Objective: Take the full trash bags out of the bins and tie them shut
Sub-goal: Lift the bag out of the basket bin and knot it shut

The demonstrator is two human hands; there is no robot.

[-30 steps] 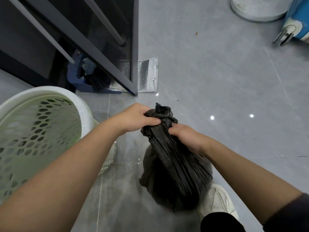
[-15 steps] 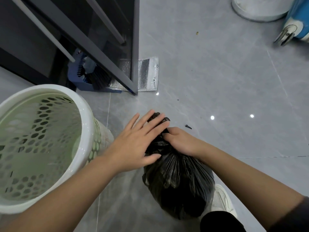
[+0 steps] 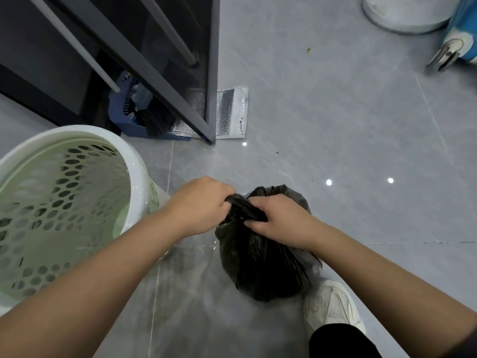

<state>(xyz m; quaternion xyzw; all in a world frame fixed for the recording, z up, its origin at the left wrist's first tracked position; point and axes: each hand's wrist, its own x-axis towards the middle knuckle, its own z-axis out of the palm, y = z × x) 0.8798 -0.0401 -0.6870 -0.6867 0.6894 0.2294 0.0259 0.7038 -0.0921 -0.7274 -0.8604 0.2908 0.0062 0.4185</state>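
Observation:
A full black trash bag (image 3: 265, 264) sits on the grey floor tiles in front of my shoe. Its neck is gathered into a twisted strand that runs sideways between my hands. My left hand (image 3: 204, 202) grips the left end of that strand in a fist. My right hand (image 3: 278, 215) clasps the strand and the top of the bag just to the right, fingers curled round the plastic. The white bin (image 3: 134, 177) with a perforated pale green inside stands at my left, with no bag in it.
A dark glass door frame (image 3: 209, 73) stands open ahead. Behind it lie a blue dustpan with a brush (image 3: 144, 117) and a silver foil pouch (image 3: 232, 112). A round white base (image 3: 402, 14) and a blue wheeled case (image 3: 459, 40) are at the far right. My white shoe (image 3: 330, 306) touches the bag.
My left hand went from lying flat and open on the bag top to a fist round the twisted neck, pulled out to the left. The bag's neck now lies sideways instead of upright.

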